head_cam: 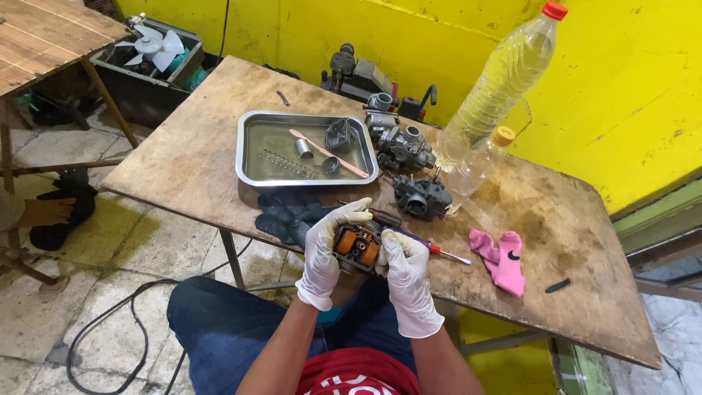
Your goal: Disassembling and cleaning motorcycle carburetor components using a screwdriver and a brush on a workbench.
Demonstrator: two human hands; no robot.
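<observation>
Bkgd: wall [621,95] painted bright yellow, scuffed, dark marks in places; greenish band low at right. Worktable [190,153] = bare wooden board, stained dark, worn edges, on thin metal legs, set at an angle to the wall. 2nd wooden slatted table [44,36] at upper left, also metal-legged. Floor [124,249] pale concrete/tile, cracked, grimy. Black cable [110,322] loops across floor at lower left. Dark bin [131,84] on floor by wall, white fan blade [150,45] resting on top. Light even, soft shadows, source not visible.
</observation>
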